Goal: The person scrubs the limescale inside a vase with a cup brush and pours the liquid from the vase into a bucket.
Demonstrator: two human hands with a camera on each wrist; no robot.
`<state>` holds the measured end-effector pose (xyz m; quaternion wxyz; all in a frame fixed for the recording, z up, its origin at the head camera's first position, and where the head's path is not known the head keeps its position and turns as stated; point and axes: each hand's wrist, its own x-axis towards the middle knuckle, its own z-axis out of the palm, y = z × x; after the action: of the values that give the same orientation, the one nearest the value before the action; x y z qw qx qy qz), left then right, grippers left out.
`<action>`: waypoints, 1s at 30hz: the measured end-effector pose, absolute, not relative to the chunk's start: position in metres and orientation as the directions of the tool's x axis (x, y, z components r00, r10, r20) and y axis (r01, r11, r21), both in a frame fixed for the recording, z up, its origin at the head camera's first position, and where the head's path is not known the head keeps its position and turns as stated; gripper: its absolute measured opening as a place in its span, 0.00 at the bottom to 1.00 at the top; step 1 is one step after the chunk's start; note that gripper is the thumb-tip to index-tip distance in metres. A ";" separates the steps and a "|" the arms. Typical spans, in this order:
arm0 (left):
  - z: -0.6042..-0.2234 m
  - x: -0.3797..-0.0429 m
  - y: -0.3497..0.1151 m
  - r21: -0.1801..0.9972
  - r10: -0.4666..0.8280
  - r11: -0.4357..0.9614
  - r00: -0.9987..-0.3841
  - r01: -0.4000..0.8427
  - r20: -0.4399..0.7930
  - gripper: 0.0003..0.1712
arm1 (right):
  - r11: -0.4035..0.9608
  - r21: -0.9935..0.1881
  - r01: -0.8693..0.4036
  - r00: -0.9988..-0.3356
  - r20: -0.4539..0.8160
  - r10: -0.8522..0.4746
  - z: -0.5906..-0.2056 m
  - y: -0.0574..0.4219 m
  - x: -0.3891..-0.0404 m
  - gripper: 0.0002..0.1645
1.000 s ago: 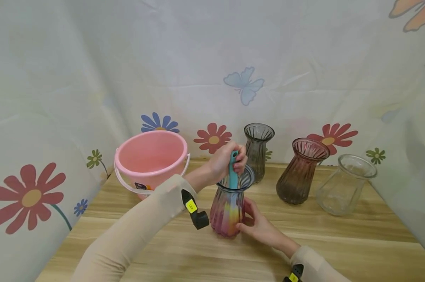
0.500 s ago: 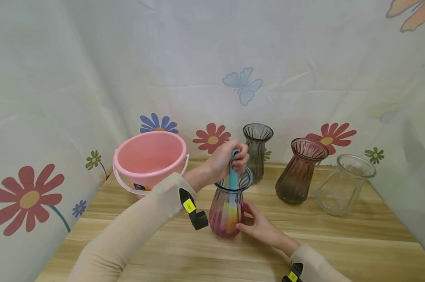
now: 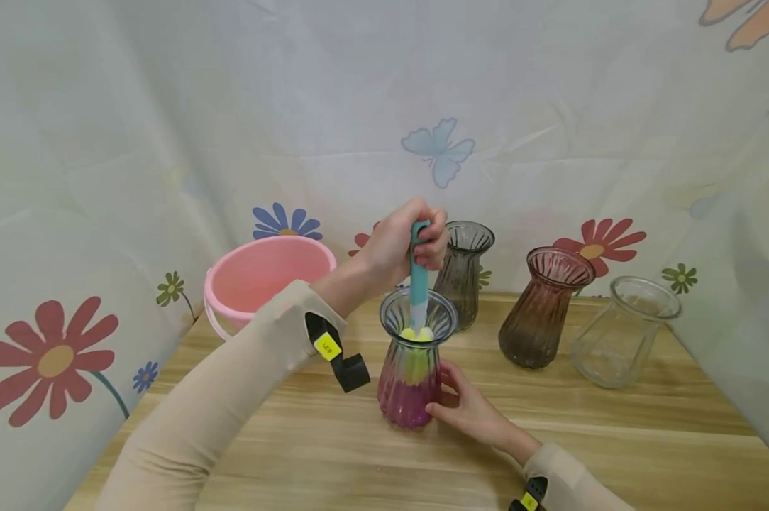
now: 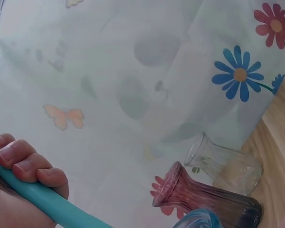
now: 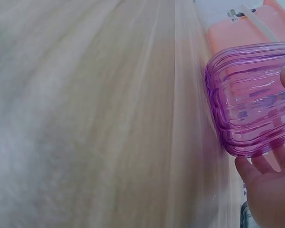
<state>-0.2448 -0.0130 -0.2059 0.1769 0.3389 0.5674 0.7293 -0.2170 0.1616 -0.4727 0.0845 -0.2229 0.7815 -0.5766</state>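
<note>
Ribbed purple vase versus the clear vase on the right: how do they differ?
The ribbed purple vase is tinted, turning bluish at the rim; the clear vase is colourless. The ribbed purple vase is in the right hand's grip, a teal-handled brush partly inside; the clear vase is untouched, nothing visible within. Both have flared rims and stand on the wooden table.

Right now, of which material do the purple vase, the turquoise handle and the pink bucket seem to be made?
Purple vase: probably glass, ribbed and glossy; the yellow tip inside shows through, though clear plastic might look similar.
Turquoise handle: likely plastic, smooth and opaque, evenly coloured.
Pink bucket: likely plastic, smooth with soft sheen, uniformly coloured.
</note>
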 end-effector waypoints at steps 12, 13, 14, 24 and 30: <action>-0.258 -0.254 -0.008 0.952 0.655 -0.302 -0.717 0.042 0.239 0.17 | 0.231 -0.946 -0.226 -0.902 0.114 -0.416 -0.477 0.159 -0.214 0.43; -0.262 -0.254 -0.008 0.952 0.652 -0.303 -0.720 0.040 0.238 0.17 | 0.234 -0.946 -0.224 -0.903 0.110 -0.416 -0.477 0.158 -0.213 0.43; -0.265 -0.255 -0.008 0.949 0.650 -0.312 -0.721 0.037 0.242 0.17 | 0.239 -0.945 -0.224 -0.904 0.109 -0.413 -0.477 0.158 -0.213 0.43; -0.281 -0.259 -0.010 0.960 0.723 -0.281 -0.657 0.006 0.216 0.15 | 0.276 -0.932 -0.235 -0.920 0.122 -0.374 -0.471 0.157 -0.213 0.46; -0.282 -0.261 -0.011 0.963 0.729 -0.269 -0.650 0.017 0.215 0.15 | 0.281 -0.915 -0.290 -0.880 0.140 -0.453 -0.470 0.162 -0.218 0.47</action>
<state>-0.2607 -0.0113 -0.2817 0.2468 0.3380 0.5520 0.7212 -0.2182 0.1624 -0.4703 0.0737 -0.2333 0.7968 -0.5525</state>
